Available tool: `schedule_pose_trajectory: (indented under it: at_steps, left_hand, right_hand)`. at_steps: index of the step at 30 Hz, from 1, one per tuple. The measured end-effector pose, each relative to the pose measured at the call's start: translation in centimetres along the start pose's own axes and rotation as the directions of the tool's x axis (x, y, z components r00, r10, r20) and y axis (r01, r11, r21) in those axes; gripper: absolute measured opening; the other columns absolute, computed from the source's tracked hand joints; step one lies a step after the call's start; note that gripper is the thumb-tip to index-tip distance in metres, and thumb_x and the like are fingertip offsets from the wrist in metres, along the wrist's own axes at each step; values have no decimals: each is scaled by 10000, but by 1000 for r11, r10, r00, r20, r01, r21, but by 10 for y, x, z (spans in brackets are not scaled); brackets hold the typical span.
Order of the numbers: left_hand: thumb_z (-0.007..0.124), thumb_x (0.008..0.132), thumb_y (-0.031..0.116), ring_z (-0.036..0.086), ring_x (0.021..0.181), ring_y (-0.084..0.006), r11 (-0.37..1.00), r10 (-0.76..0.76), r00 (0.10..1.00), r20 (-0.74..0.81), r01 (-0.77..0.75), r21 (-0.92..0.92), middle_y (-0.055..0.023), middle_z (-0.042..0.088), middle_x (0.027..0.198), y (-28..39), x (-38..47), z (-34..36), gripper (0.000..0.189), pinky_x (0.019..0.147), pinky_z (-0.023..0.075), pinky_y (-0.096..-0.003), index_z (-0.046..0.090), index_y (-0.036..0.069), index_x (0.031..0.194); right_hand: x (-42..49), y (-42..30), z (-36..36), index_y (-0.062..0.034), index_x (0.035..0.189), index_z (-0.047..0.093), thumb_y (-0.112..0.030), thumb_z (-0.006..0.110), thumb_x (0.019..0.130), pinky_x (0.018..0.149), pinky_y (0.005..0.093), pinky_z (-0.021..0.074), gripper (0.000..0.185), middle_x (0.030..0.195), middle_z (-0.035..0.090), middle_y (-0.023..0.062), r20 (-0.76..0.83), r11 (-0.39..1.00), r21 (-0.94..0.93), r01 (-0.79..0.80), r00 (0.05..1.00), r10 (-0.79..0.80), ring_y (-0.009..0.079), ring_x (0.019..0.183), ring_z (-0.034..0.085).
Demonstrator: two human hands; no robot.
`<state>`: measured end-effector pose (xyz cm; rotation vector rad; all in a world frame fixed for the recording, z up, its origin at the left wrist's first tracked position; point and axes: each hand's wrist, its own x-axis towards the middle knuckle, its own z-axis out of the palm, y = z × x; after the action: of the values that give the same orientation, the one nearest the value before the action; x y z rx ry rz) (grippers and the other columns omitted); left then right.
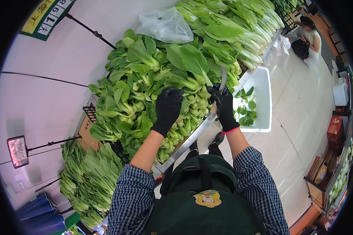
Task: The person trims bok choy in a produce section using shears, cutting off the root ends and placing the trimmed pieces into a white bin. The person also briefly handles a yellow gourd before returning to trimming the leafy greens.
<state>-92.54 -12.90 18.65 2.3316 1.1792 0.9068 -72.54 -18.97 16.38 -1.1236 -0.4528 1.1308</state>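
Observation:
My right hand (224, 107), in a black glove, grips the wooden handle (214, 109) of a small knife whose curved metal blade (223, 77) points up past the fingers. A large green bok choy leaf (194, 60) has its pale stem end at this hand's fingertips; whether they pinch it is unclear. My left hand (168, 107), gloved in black too, is over the heap of bok choy (141, 94) with its fingers curled. Its fingertips are partly hidden, so I cannot tell if it holds anything.
A metal edge (191, 138) borders the produce stand. Beyond it, a white bin (263, 100) on the tiled floor contains loose leaves. A clear plastic bag (166, 25) lies by paler leafy greens (238, 29). A person (309, 38) is at the upper right.

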Motion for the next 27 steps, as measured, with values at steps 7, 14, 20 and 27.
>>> schedule_pose_trajectory:
  at_steps: [7, 14, 20, 27]
  left_hand:
    - [662, 808, 148, 579, 960, -328, 985, 161, 975, -156, -149, 85, -127, 622, 1046, 26, -26, 5, 255, 836, 447, -441, 666, 81, 1053]
    - [653, 803, 140, 526, 1097, -342, 983, 116, 991, -71, -104, 154, -137, 585, 1159, 36, -58, 4, 357, 944, 404, -479, 602, 38, 1141]
    - [689, 801, 128, 518, 1138, -375, 982, 100, 992, -71, -87, 165, -181, 569, 1209, 42, -66, -6, 443, 971, 404, -481, 562, 14, 1210]
    - [710, 801, 191, 483, 1175, -373, 986, -87, 985, -149, 107, 132, -167, 540, 1249, 15, -65, -8, 417, 998, 378, -470, 606, 36, 1174]
  right_hand:
    - [-40, 27, 22, -55, 1086, 554, -135, 600, 926, 577, 260, 501, 185, 865, 615, 31, 328, 882, 346, -321, 922, 207, 136, 647, 594]
    - [-21, 24, 15, -31, 1170, 563, -148, 595, 914, 602, 246, 510, 283, 907, 617, 15, 448, 893, 41, -448, 807, 384, 109, 699, 594]
    - [-23, -2, 46, -9, 1018, 573, -111, 664, 844, 524, 232, 484, 221, 798, 612, 28, 425, 964, -100, -245, 866, 264, 83, 647, 587]
    - [-39, -69, 27, -25, 1052, 540, -91, 711, 803, 474, 226, 454, 309, 752, 591, 32, 337, 966, -63, -252, 905, 258, 102, 523, 547]
